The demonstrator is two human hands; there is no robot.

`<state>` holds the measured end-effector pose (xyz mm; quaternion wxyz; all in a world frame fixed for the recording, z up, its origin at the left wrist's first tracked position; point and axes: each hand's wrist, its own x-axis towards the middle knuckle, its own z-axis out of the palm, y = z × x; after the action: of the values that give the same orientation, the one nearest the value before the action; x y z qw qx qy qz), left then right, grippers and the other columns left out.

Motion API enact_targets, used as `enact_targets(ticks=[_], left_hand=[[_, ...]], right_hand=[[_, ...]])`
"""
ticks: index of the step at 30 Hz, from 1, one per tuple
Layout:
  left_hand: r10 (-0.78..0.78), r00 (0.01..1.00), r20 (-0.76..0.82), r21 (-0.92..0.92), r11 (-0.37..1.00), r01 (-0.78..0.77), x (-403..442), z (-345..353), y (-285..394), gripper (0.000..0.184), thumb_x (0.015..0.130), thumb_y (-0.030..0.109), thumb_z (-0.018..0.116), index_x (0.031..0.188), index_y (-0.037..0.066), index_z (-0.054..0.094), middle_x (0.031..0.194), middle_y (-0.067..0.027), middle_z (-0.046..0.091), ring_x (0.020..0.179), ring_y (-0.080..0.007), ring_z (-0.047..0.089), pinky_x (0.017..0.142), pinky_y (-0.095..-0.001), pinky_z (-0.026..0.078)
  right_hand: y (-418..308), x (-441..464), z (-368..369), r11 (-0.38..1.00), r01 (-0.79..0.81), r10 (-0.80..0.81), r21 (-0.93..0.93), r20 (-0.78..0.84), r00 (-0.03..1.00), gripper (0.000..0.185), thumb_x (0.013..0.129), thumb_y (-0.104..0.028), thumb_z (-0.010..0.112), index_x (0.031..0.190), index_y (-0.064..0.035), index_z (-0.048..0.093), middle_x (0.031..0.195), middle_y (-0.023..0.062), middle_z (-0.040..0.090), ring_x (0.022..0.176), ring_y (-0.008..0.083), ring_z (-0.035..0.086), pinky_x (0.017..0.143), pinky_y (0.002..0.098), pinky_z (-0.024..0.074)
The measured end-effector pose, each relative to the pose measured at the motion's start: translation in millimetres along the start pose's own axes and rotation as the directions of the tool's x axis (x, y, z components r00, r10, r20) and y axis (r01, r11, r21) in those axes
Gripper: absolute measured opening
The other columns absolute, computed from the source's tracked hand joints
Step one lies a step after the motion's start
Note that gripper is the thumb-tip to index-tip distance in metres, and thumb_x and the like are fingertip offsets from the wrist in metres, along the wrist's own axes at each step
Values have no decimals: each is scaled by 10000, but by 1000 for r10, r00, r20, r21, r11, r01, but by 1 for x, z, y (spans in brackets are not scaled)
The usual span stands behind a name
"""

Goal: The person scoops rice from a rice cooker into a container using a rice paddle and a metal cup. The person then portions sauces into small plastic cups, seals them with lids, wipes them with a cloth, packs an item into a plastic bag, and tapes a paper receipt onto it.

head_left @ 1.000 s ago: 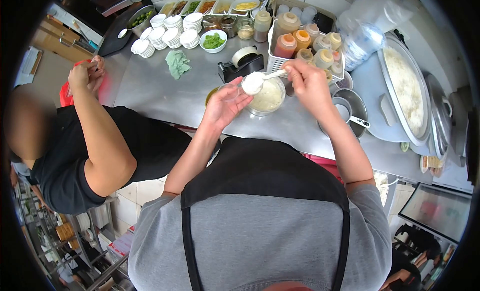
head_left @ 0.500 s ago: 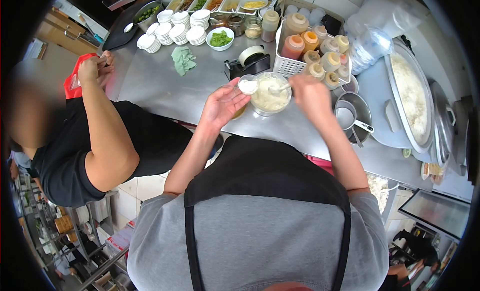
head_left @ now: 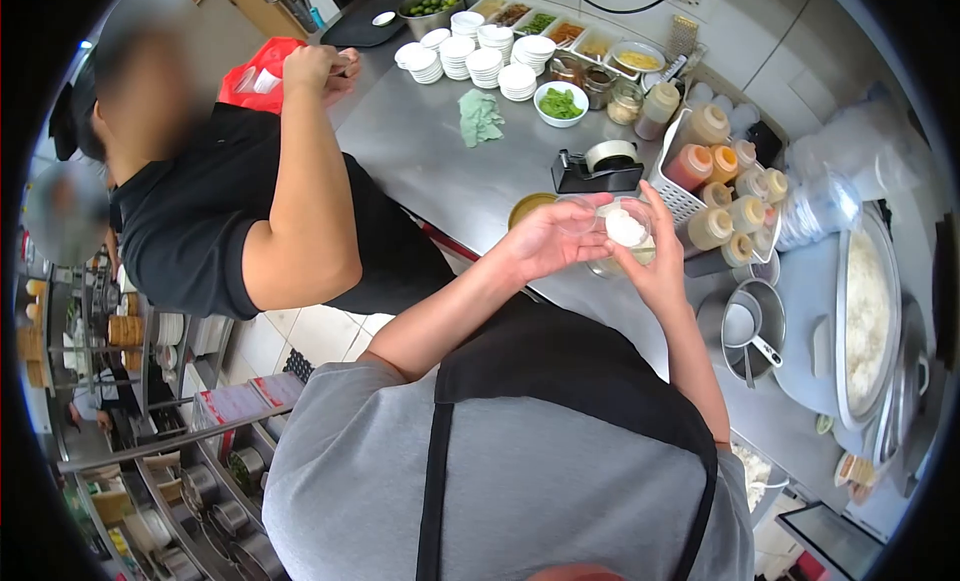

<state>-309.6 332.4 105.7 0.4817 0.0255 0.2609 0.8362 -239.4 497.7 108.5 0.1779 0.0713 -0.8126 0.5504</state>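
A small clear plastic cup (head_left: pixel 628 227) with white creamy sauce in it is held between both hands above the counter. My left hand (head_left: pixel 552 243) has its fingers about the cup's left side, where a clear round lid (head_left: pixel 575 216) shows. My right hand (head_left: pixel 655 266) grips the cup's right side, thumb and fingers apart around it. Partly hidden below the hands is a clear bowl (head_left: pixel 604 268). A black tape dispenser (head_left: pixel 598 169) stands just beyond the fingers, and a round golden-brown container (head_left: pixel 528 209) sits beyond my left wrist.
A white basket of squeeze bottles (head_left: pixel 680 186) stands to the right, near a metal pot (head_left: pixel 770 306) and a large pan of rice (head_left: pixel 862 311). Stacked white lids (head_left: pixel 486 66), a green cloth (head_left: pixel 481 118) and a bowl of greens (head_left: pixel 562 105) lie farther back. A co-worker (head_left: pixel 230 201) stands at left.
My right hand has let go of the spoon and moved onto the cup. My left hand brings the cup over the bowl. The camera view has turned, shifting the counter rightward.
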Motion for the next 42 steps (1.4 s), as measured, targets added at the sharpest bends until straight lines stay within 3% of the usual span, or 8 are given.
enact_targets(ticks=[6, 9, 12, 20, 27, 30, 33, 42], left_hand=[[71, 990, 121, 100, 992, -83, -13, -5, 3, 499, 807, 147, 540, 1238, -26, 357, 1177, -221, 465, 1086, -303, 484, 948, -385, 380], [60, 995, 77, 128, 989, -70, -11, -18, 5, 506, 810, 147, 560, 1232, -44, 355, 1173, -223, 467, 1092, -304, 481, 970, -385, 362], [-4, 999, -49, -44, 999, 2, -4, -17, 11, 447, 838, 197, 549, 1175, -59, 405, 1122, -223, 500, 1054, -305, 508, 937, -377, 402], [201, 955, -218, 467, 881, -79, 10, -9, 16, 360, 811, 174, 599, 1060, -66, 500, 990, -129, 572, 885, -172, 583, 773, -271, 502], [245, 938, -246, 542, 837, -76, 15, -11, 16, 304, 784, 116, 620, 1023, -55, 539, 942, -104, 595, 818, -148, 595, 738, -255, 497], [315, 907, -280, 597, 797, -92, 17, -12, 13, 300, 783, 109, 622, 1022, -53, 543, 919, -97, 604, 810, -138, 592, 719, -246, 489], [368, 905, -213, 646, 748, -152, 22, -19, 8, 283, 777, 94, 621, 1010, -50, 548, 887, -87, 611, 787, -122, 585, 692, -233, 473], [430, 879, -205, 718, 677, -163, 38, -38, 5, 279, 768, 98, 623, 1000, -38, 547, 844, -68, 620, 707, -89, 568, 648, -203, 441]], right_hand=[[-4, 8, 5, 985, 81, -60, 153, -137, 989, 676, 675, 2, 647, 1268, -30, 325, 1061, 130, 534, 997, 208, 532, 861, 317, 416], [-6, 14, 7, 971, 80, -43, 227, -163, 986, 670, 677, 6, 646, 1265, -27, 326, 1063, 132, 531, 999, 200, 528, 864, 312, 413], [0, 17, 14, 980, 59, -39, 192, -107, 994, 660, 680, 2, 645, 1262, -36, 336, 1074, 130, 526, 1009, 199, 525, 867, 309, 410], [4, 27, 21, 998, 47, -48, -33, -33, 998, 631, 692, -45, 642, 1253, -53, 354, 1106, 141, 515, 1026, 246, 524, 862, 322, 410], [16, 30, 20, 994, 55, -49, -92, 66, 997, 703, 678, -99, 677, 1281, -63, 317, 1161, 161, 488, 1070, 274, 496, 868, 345, 410], [29, 31, 23, 1000, 2, -2, 24, 2, 1000, 642, 696, -173, 697, 1239, -30, 386, 1077, 157, 546, 991, 239, 543, 819, 324, 438], [50, 37, 26, 841, -358, 352, 405, 93, 932, 323, 767, -194, 658, 989, 23, 571, 849, 85, 628, 767, 109, 575, 694, 239, 452], [61, 48, 39, 823, -413, 434, 389, 38, 900, 205, 773, -139, 637, 889, 23, 591, 790, 73, 621, 705, 94, 562, 651, 228, 446]])
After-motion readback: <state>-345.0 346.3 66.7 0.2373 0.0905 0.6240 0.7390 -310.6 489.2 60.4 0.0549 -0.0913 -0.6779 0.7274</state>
